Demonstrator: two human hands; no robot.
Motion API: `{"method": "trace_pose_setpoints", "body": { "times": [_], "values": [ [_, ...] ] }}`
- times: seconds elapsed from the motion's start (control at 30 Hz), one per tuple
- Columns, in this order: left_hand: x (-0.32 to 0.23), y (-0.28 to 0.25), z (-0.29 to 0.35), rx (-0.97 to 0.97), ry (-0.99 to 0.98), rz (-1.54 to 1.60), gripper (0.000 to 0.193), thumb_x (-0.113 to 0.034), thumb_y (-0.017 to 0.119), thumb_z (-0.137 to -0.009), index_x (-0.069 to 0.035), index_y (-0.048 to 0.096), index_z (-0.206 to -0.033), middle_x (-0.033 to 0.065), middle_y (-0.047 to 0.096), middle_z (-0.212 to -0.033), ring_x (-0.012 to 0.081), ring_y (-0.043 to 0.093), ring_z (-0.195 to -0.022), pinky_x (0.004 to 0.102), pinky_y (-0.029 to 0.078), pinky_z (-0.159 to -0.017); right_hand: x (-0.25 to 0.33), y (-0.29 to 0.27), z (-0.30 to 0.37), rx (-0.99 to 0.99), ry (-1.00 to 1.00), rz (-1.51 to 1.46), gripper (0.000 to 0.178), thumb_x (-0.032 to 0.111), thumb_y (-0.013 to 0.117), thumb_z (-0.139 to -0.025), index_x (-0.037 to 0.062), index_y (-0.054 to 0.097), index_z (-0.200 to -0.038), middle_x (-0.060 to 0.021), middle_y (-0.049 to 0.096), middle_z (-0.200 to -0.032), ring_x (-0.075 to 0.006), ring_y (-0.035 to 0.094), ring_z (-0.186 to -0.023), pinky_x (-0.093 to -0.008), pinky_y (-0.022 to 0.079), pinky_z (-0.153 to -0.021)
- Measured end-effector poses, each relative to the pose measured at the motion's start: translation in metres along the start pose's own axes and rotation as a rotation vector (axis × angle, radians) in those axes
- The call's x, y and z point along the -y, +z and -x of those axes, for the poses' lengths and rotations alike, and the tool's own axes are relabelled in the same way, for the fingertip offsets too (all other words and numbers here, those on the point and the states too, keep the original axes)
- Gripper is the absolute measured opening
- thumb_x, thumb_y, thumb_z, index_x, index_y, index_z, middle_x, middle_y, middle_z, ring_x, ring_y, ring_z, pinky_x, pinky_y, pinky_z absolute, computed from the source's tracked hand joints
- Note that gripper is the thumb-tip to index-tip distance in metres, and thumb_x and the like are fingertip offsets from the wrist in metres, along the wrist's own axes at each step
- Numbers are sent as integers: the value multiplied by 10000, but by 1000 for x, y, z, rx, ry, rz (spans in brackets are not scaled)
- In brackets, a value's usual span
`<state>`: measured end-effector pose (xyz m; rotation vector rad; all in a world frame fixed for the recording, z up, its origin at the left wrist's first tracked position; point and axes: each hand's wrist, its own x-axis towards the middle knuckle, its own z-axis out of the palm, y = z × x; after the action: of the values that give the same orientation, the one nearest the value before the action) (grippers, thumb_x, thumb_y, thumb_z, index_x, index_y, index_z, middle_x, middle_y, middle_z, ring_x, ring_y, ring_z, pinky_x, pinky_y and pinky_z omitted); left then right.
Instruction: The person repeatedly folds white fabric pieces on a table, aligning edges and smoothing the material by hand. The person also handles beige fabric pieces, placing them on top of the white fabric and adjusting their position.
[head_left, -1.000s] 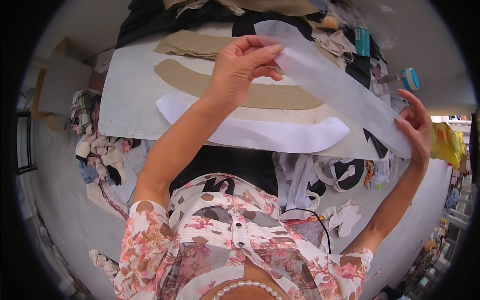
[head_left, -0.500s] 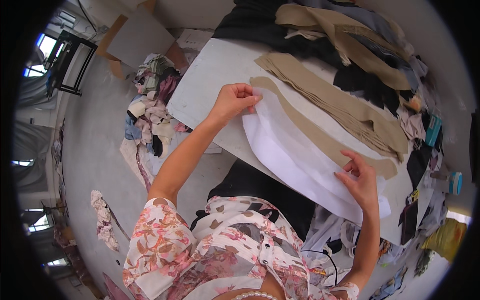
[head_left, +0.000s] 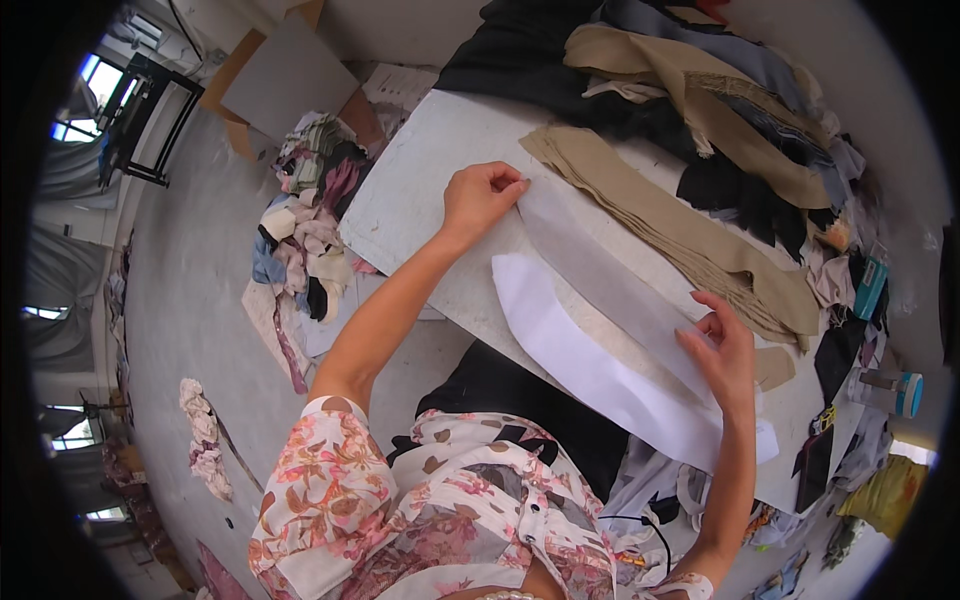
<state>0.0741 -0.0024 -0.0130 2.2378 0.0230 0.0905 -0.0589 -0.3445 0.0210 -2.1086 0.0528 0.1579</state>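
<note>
A thin, see-through white fabric strip (head_left: 610, 275) spans between my hands over the table. Its far-left end is pinched between the thumb and fingers of my left hand (head_left: 482, 205). Near its right end, my right hand (head_left: 722, 355) has curled fingers, with the thumb at the strip's edge. Most of a tan fabric strip (head_left: 775, 368) is hidden under the sheer one; its right end shows beyond my right hand. Closer to me lie curved white pieces (head_left: 590, 365) along the table's front edge. Behind the sheer strip rests a layered stack of tan strips (head_left: 670, 225).
Dark fabric (head_left: 530, 65) and loose tan pieces (head_left: 720, 90) cover the back of the pale table (head_left: 400, 190). A dark phone-like object (head_left: 815, 470) sits at the right edge. Fabric scraps (head_left: 300, 235) and a cardboard box (head_left: 285, 80) are on the left.
The sheer strip has moved off the white pieces and away from me, now covering most of the tan strip. Both hands still keep to its ends.
</note>
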Motion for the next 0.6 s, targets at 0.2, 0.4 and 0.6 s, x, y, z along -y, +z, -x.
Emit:
{"method": "trace_pose_setpoints", "body": {
  "times": [0.2,0.4,0.6],
  "values": [
    [3,3,-1,-59,38,-154,178,-224,735,-812,-55,731,-869,22,694,-716,95,610,-624,254,482,-608,-3,3,-5,-24,-5,-21,467,26,730,-722,53,617,-1174,-5,542,-649,-89,481,-608,-244,400,-600],
    [-10,-3,1,-37,3,-268,229,-218,731,-805,-83,706,-988,17,697,-791,118,618,-672,261,487,-642,-1,3,-8,-27,12,18,471,33,733,-723,54,620,-1180,-9,539,-654,-94,479,-609,-245,403,-602],
    [-14,-10,26,112,583,-299,371,-234,563,-933,-127,585,-1288,89,525,-1364,255,486,-1256,387,371,-1050,3,-1,-9,-10,17,46,466,38,733,-731,55,622,-1183,-6,543,-662,-97,480,-617,-241,403,-602]
  ]
}}
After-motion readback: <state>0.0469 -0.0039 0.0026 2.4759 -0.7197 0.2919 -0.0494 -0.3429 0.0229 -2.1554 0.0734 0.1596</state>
